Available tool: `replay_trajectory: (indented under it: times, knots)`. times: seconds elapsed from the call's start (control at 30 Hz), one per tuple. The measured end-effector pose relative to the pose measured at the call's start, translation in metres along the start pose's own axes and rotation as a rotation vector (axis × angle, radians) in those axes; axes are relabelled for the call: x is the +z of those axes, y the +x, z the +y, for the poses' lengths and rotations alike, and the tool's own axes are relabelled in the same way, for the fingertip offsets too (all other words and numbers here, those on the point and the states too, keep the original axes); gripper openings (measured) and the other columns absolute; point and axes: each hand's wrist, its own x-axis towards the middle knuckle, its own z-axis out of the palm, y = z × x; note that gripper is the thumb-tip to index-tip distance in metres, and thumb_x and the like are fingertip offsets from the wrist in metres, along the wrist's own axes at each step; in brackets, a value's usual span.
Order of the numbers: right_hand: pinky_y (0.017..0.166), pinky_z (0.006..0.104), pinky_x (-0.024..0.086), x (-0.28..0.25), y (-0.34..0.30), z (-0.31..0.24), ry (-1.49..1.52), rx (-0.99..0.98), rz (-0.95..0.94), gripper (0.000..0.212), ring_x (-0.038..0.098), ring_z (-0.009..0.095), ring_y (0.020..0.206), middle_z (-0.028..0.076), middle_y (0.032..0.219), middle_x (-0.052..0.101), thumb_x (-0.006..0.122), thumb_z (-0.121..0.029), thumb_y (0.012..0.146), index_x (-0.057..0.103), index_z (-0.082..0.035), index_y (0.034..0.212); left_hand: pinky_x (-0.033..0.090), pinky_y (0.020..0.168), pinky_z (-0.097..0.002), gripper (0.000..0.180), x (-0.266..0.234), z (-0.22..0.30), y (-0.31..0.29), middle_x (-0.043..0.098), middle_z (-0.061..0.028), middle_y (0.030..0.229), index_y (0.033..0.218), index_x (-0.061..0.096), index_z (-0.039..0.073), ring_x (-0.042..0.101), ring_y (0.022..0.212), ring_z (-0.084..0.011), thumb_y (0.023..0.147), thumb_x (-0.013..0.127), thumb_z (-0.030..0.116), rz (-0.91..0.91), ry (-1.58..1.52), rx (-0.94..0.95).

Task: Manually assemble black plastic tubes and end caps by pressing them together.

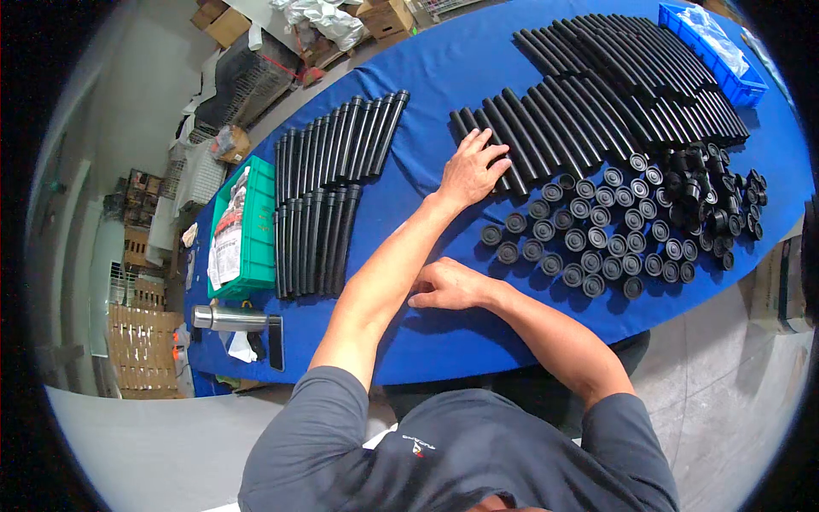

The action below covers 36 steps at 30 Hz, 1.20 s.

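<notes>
Storeroom clutter, with flattened cartons (145,350) low at the left and wire crates above them, surrounds a tabletop (452,350) draped in blue cloth; at its left end sits a green bin (260,222) with printed paper (229,243) inside; at the far right corner a blue tray (749,94) holds clear plastic bagging (717,41).

Below the green bin lie a steel flask (230,318), a crumpled white tissue (241,347) and a dark phone (275,341); right of the bin, black tubes with collared upper ends (317,243) lie side by side in two rows; the person's left hand (475,166) reaches across the middle, fingers somewhat apart and laid over the leftmost of the plain black tubes (550,128); the right hand (448,284) is bent inward just beside the left forearm, its fingers curled together, above bare cloth; farther right, round black caps (597,239) spread out near the tube ends, thickening into a darker heap (695,192); a larger batch of tubes (640,77) lies beyond.

Left fingers cover parts of several tubes, so whether they grip one cannot be told; nor can one tell whether the right hand's curled fingers hold anything; caps in the heap overlap and are hard to separate; the fisheye's dark rim cuts off the room on both sides.
</notes>
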Motion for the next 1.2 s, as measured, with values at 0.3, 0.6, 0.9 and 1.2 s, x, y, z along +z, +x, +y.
replay_trajectory:
  times: [0.3,0.6,0.9,1.2]
  knots:
    - [0.071,0.0436,0.052,0.003,0.003,0.005,0.012,-0.035,0.035,0.034,0.067,0.033,0.075,0.020,0.082,0.069,0.067,-0.027,0.082,0.067,0.004,0.095,0.034,0.112,-0.0457,0.037,0.003,-0.009,-0.002,0.055,-0.0206,0.136,0.114,0.066,0.007,0.044,0.133,-0.0412,0.090,0.060,0.034,0.059,-0.115,-0.096]
    - [0.076,0.0441,0.053,0.002,0.006,-0.001,0.020,0.002,-0.005,0.034,0.069,0.034,0.083,0.022,0.087,0.070,0.067,-0.026,0.081,0.067,0.005,0.096,0.033,0.114,-0.0449,0.050,0.013,-0.014,0.016,0.044,-0.0124,0.149,0.133,0.059,0.013,0.033,0.141,-0.0384,0.092,0.059,0.041,-0.110,-0.008,-0.097]
    - [0.073,0.0431,0.053,0.006,0.000,0.018,0.018,-0.022,0.063,0.036,0.069,0.032,0.078,0.020,0.084,0.070,0.068,-0.029,0.083,0.067,0.005,0.095,0.028,0.117,-0.0438,0.077,0.005,-0.011,-0.003,0.042,-0.0230,0.147,0.146,0.036,0.001,0.033,0.141,-0.0403,0.088,0.063,0.044,0.008,-0.115,-0.156]
    - [0.077,0.0433,0.054,0.002,0.000,0.012,-0.009,0.011,0.033,0.040,0.070,0.035,0.085,0.023,0.090,0.071,0.068,-0.031,0.082,0.067,0.006,0.097,0.032,0.114,-0.0457,0.049,0.003,-0.013,0.001,0.043,-0.0338,0.141,0.119,0.065,0.012,0.040,0.135,-0.0428,0.075,0.069,0.033,-0.004,0.045,-0.275]
